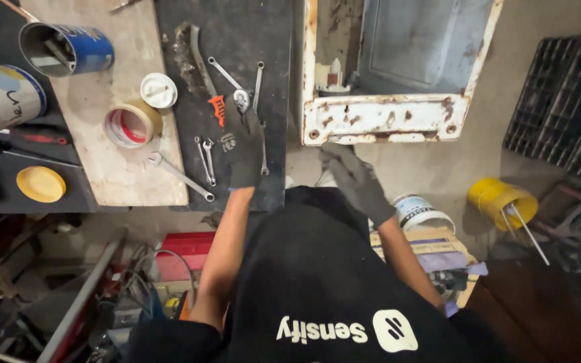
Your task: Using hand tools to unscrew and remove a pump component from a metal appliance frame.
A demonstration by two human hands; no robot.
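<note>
The left hand [245, 151], in a dark glove, lies on the dark mat [237, 40] of the desk [119, 175], resting among a scatter of wrenches; whether its grip is pinching one of them or lying loose cannot be told, since glove and mat blur together. A thin combination wrench [262, 144] lies touching its right edge, two small wrenches [205, 159] lie just beside its left, and a ratchet wrench [230, 84] and another slim spanner [257, 86] lie just above it. A wire brush [193, 64] with an orange tip rests further left. The right hand [356, 180], also gloved, hangs off the desk with fingers spread, holding nothing, just below the lower edge of a rusty white metal frame [384, 117]. On the pale board [122, 171] sit a tape roll [131, 124], a white lid [159, 90] and a long wrench [179, 176]
</note>
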